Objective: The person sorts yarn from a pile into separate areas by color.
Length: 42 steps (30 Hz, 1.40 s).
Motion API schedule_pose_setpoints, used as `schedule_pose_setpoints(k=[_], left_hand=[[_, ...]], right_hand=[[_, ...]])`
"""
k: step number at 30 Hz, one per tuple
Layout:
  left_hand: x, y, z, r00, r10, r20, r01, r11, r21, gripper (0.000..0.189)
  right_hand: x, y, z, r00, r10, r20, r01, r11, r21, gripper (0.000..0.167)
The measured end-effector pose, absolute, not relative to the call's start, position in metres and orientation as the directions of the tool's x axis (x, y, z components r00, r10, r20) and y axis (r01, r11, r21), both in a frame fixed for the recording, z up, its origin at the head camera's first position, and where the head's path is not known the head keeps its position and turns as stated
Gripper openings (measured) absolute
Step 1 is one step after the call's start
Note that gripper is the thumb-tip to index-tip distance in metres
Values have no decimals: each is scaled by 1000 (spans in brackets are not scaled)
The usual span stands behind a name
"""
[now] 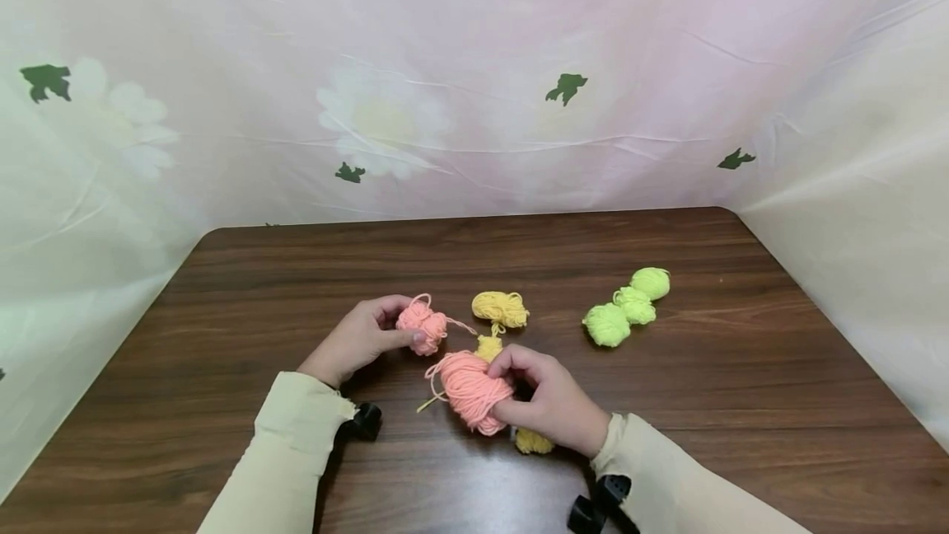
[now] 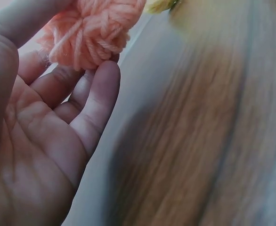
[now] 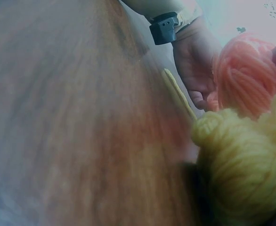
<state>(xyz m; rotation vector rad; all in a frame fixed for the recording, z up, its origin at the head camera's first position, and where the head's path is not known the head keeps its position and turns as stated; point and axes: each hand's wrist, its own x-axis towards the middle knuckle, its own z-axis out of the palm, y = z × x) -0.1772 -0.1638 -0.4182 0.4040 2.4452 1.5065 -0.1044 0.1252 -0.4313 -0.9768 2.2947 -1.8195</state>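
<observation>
My left hand (image 1: 356, 342) pinches a small pink ball of yarn (image 1: 423, 330) between thumb and fingers; in the left wrist view the fingers curl under the pink yarn (image 2: 93, 35). A pink strand runs from it to the right. Lower and to the right, my right hand (image 1: 554, 402) grips a larger pink ball of yarn (image 1: 467, 390) by its right side, with loose loops at its left. Yellow yarn (image 1: 500, 309) in bunched sections lies behind and beneath that ball, partly hidden by it and the hand. One yellow bunch (image 3: 241, 169) looms close in the right wrist view.
Three light green yarn bunches (image 1: 608, 325) lie joined in a diagonal row at the right on the dark wooden table (image 1: 741, 402). A pale flowered cloth (image 1: 474, 39) hangs behind and at both sides. A black device (image 1: 363, 421) sits at the left wrist.
</observation>
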Motion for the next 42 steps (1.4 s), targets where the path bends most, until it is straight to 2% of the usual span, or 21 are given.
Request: schedule_pose_setpoints(k=[17,25,42], left_hand=[[-177,-185,-410,-963,270,-22,92,405,910,47],[-179,-198,-405,-973,229,11,90,339,936,47],[-176,-210,-397,-977,209,34,97,297,950,47]], right_hand=[[-104,125,-431,-805,-503,314,-416,103,-903,30],[-105,125,-433,-808,-505,304,-405,101,-909,29],[-106,123,-433,-800,-570,190,-334,159,-929,23]])
